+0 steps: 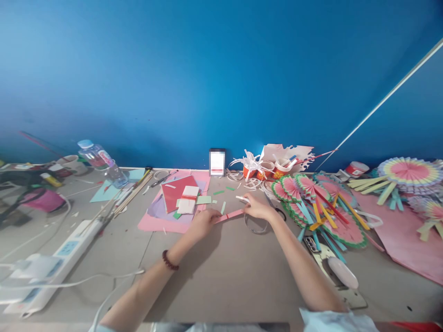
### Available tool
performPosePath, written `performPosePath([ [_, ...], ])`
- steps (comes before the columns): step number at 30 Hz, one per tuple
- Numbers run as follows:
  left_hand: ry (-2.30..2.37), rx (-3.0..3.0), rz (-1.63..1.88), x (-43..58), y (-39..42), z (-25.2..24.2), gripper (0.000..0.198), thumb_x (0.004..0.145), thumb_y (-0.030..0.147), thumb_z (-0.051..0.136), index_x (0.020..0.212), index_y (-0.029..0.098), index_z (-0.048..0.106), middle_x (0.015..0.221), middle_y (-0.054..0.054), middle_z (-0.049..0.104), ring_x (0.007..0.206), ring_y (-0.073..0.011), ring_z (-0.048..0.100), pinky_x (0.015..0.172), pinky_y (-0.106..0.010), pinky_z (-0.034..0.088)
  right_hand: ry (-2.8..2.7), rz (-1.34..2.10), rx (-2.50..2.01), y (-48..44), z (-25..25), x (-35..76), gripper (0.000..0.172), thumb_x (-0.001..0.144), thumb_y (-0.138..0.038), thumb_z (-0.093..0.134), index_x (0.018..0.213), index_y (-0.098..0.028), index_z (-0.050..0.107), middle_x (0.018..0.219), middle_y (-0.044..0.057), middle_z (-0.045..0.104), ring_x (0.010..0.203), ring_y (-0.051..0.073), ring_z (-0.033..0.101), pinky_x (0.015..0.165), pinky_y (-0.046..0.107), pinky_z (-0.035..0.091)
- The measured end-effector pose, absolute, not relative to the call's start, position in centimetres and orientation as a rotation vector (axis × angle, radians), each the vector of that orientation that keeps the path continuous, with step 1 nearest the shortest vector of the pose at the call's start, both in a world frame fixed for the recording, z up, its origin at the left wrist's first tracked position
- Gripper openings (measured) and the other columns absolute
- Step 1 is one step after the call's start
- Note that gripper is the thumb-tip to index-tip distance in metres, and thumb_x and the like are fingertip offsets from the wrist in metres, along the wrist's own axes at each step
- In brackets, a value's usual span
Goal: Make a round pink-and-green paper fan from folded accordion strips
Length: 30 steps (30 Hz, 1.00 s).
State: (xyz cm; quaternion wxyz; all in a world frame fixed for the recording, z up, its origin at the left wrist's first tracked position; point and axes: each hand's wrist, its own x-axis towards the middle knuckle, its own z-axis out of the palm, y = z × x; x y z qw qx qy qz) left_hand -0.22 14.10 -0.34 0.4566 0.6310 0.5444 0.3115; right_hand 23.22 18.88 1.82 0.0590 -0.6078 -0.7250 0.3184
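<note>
A narrow pink paper strip [234, 214] with a red mark stretches between my two hands, low over the grey table. My left hand [205, 222] has its fingers closed on the strip's left end. At the other end, my right hand [256, 206] pinches the strip, and a small white strip [242, 198] sticks out by its fingers. Under my right hand lies a grey ring of tape or band [256, 229], partly covered. Left of my hands are a red paper sheet [170, 197], white folded pieces [188, 204] and a larger pink sheet [148, 224].
Pleated paper fans [313, 191] crowd the right side, near a phone [311, 244] and a white mouse [342, 272]. Red cups [280, 171] and a small screen [217, 162] stand by the wall. A bottle [102, 159] and a power strip [65, 251] are leftward.
</note>
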Motion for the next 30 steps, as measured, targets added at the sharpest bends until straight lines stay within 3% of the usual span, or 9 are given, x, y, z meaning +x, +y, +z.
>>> performPosePath([
  [3,1.491,1.913,0.673,0.1,13.8,-1.1,0.018,0.076,0.014,0.049,0.08,0.022,0.065,0.076,-0.004,0.064,0.071,-0.0201,0.055,0.073,-0.03,0.035,-2.239,0.88,-1.891,19.0,1.3,22.9,0.044,0.072,-0.021,0.058,0.114,-0.019,0.046,0.087,0.003,0.067,0.074,0.017,0.061,0.059,0.024,0.038],
  [7,1.631,2.277,0.61,0.5,13.6,-1.6,0.02,0.082,0.013,0.045,0.077,0.02,0.064,0.085,-0.008,0.061,0.089,-0.0246,0.052,0.081,-0.036,0.034,-2.277,0.811,-1.924,18.8,1.5,22.5,0.048,0.073,-0.022,0.056,0.119,-0.017,0.044,0.089,0.006,0.067,0.082,0.021,0.062,0.06,0.025,0.038],
  [13,1.413,2.681,0.388,0.9,13.7,-1.7,0.037,0.08,0.0,0.041,0.106,0.019,0.06,0.098,-0.009,0.058,0.095,-0.0226,0.051,0.08,-0.033,0.039,-2.325,0.741,-1.939,18.5,2.0,22.2,0.05,0.075,-0.025,0.058,0.121,-0.017,0.041,0.092,0.008,0.066,0.085,0.024,0.062,0.06,0.026,0.035],
  [18,1.464,2.949,0.212,2.2,12.7,-2.4,0.024,0.082,0.003,0.045,0.095,0.012,0.064,0.079,-0.008,0.059,0.076,-0.0205,0.057,0.074,-0.035,0.043,-2.356,0.74,-1.973,18.5,2.2,22.2,0.051,0.077,-0.026,0.058,0.124,-0.018,0.039,0.09,0.005,0.066,0.085,0.021,0.061,0.06,0.024,0.033],
  [22,1.685,3.103,0.228,3.8,10.6,-3.2,0.03,0.078,-0.002,0.045,0.099,0.007,0.064,0.087,-0.012,0.061,0.084,-0.021,0.058,0.089,-0.039,0.04,-2.382,0.821,-1.959,18.4,2.6,22.4,0.054,0.075,-0.025,0.058,0.125,-0.017,0.038,0.089,0.006,0.066,0.079,0.021,0.061,0.058,0.024,0.033],
  [30,1.724,2.979,0.225,4.2,9.1,-2.7,0.048,0.08,0.017,0.048,0.127,0.005,0.049,0.102,-0.015,0.059,0.096,-0.0259,0.05,0.092,-0.046,0.037,-2.413,0.983,-1.911,18.5,2.7,22.8,0.06,0.073,-0.026,0.059,0.127,-0.015,0.036,0.086,0.004,0.064,0.071,0.018,0.059,0.055,0.023,0.034],
])
